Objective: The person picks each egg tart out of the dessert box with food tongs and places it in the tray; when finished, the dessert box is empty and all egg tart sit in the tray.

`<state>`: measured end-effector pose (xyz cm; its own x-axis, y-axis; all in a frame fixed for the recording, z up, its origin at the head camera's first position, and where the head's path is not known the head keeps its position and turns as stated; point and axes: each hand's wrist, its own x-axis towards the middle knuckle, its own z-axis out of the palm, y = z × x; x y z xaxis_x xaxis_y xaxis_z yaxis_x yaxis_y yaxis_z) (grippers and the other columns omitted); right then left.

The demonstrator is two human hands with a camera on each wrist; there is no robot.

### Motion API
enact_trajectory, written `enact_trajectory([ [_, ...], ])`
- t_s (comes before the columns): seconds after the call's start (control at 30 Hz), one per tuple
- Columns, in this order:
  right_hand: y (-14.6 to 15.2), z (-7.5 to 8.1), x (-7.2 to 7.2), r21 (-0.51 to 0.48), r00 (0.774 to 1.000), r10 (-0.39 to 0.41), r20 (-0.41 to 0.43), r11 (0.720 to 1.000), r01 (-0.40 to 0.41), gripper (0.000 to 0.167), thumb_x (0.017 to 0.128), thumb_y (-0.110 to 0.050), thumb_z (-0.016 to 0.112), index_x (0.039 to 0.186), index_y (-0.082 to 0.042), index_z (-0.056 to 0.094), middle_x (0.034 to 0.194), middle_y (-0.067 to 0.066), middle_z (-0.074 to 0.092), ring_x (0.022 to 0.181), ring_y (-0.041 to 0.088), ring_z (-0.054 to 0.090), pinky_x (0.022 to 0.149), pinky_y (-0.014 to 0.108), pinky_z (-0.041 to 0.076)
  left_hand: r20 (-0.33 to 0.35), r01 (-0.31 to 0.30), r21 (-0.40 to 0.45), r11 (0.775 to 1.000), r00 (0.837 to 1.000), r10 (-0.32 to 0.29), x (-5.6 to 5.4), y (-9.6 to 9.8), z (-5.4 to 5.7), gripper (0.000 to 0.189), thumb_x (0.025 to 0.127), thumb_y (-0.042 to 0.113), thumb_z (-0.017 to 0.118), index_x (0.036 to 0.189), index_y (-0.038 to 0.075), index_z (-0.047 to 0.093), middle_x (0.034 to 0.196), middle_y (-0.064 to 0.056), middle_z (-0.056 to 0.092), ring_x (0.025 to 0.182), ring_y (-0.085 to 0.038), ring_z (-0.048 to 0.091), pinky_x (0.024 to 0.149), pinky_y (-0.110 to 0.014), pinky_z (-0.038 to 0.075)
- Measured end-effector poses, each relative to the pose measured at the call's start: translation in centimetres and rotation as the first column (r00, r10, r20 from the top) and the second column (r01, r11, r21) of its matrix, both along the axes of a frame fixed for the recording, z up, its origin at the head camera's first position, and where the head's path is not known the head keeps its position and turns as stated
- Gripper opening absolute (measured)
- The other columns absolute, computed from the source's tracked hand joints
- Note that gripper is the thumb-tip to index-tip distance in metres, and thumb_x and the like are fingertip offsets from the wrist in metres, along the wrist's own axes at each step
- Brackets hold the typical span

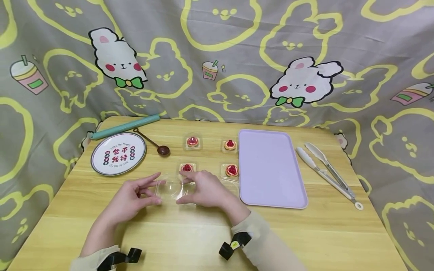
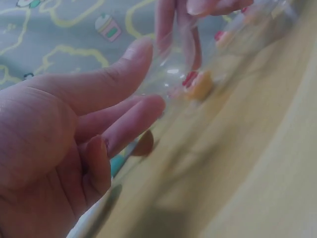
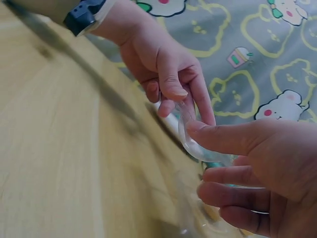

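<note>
A clear plastic lid [image 1: 168, 189] is held up between both hands over the near middle of the table. My left hand [image 1: 130, 196] pinches its left edge, thumb on the near side. On the opposite edge, my right hand [image 1: 207, 189] grips it between thumb and fingers. The lid's curved rim [image 3: 189, 142] shows between the two thumbs in the right wrist view. Just beyond the hands are several small red-topped tarts, each in a clear square tray; one tart [image 1: 187, 168] lies right behind the lid, partly covered by my right fingers, and another [image 1: 232, 170] is farther right.
Right of the tarts lies a lilac tray [image 1: 272, 169], with white-tipped tongs [image 1: 330, 175] beyond it. A white plate [image 1: 118, 165] with red lettering, a dark brown spoon [image 1: 163, 150] and a teal stick [image 1: 125, 127] occupy the left. A patterned curtain [image 1: 217, 56] borders the table's back.
</note>
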<state>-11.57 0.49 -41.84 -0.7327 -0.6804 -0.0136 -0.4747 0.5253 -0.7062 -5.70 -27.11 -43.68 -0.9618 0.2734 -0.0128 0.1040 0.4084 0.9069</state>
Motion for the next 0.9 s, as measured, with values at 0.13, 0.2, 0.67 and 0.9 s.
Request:
enact_trajectory([
  [0.13, -0.2, -0.4, 0.1, 0.085, 0.998, 0.012, -0.061, 0.996, -0.007, 0.091, 0.082, -0.053, 0.090, 0.154, -0.009, 0.056, 0.126, -0.005, 0.075, 0.103, 0.016, 0.073, 0.100, 0.035, 0.054, 0.045, 0.001, -0.004, 1.000, 0.999, -0.001, 0.2, -0.3, -0.5, 0.080, 0.083, 0.012, 0.090, 0.154, 0.004, 0.054, 0.132, -0.011, 0.072, 0.086, -0.021, 0.076, 0.072, -0.029, 0.060],
  [0.2, -0.2, -0.7, 0.1, 0.110, 0.996, 0.025, -0.089, 0.994, -0.015, 0.091, 0.082, -0.055, 0.089, 0.153, -0.009, 0.057, 0.125, -0.007, 0.075, 0.112, 0.015, 0.070, 0.099, 0.035, 0.054, 0.062, 0.006, -0.006, 1.000, 0.998, -0.005, 0.2, -0.3, -0.7, 0.080, 0.083, 0.014, 0.090, 0.153, 0.003, 0.054, 0.131, -0.010, 0.073, 0.087, -0.021, 0.076, 0.074, -0.029, 0.061],
  [0.67, -0.2, -1.2, 0.4, 0.234, 0.981, 0.048, -0.190, 0.972, -0.003, 0.089, 0.083, -0.061, 0.085, 0.152, -0.012, 0.058, 0.151, 0.006, 0.059, 0.132, 0.023, 0.060, 0.105, 0.045, 0.053, 0.111, -0.001, -0.009, 1.000, 0.994, 0.002, 0.0, -0.5, -1.6, 0.078, 0.081, 0.017, 0.092, 0.149, 0.000, 0.057, 0.125, -0.008, 0.075, 0.087, -0.020, 0.076, 0.081, -0.028, 0.061],
  [0.9, 0.0, -1.1, 0.5, 0.246, 0.977, 0.069, -0.200, 0.969, -0.018, 0.085, 0.085, -0.055, 0.085, 0.152, -0.010, 0.057, 0.149, 0.006, 0.061, 0.133, 0.023, 0.060, 0.104, 0.045, 0.053, 0.099, -0.009, -0.030, 1.000, 0.995, 0.012, 0.0, -0.6, -1.8, 0.076, 0.082, 0.020, 0.093, 0.147, 0.000, 0.060, 0.119, -0.006, 0.077, 0.086, -0.019, 0.076, 0.079, -0.029, 0.061],
])
